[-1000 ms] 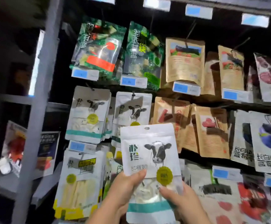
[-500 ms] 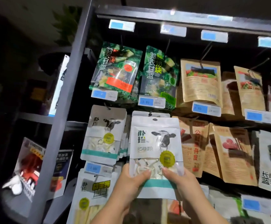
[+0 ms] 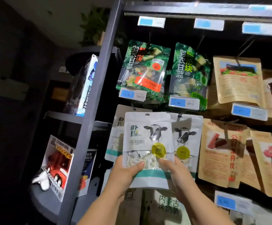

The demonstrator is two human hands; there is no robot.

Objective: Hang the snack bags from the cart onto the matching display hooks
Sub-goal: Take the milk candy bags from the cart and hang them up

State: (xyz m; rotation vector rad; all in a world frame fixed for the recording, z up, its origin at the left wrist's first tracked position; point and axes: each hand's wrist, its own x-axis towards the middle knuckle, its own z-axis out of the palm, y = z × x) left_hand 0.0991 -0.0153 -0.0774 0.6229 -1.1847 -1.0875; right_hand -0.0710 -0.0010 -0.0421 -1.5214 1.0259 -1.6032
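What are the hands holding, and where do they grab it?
The white cow snack bag, held by its lower half: left hand at its left edge, right hand at its right edge, thumbs on the front.

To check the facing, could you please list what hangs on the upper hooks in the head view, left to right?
A green bag with orange label, green bag with yellow-green lettering, brown paper bag.
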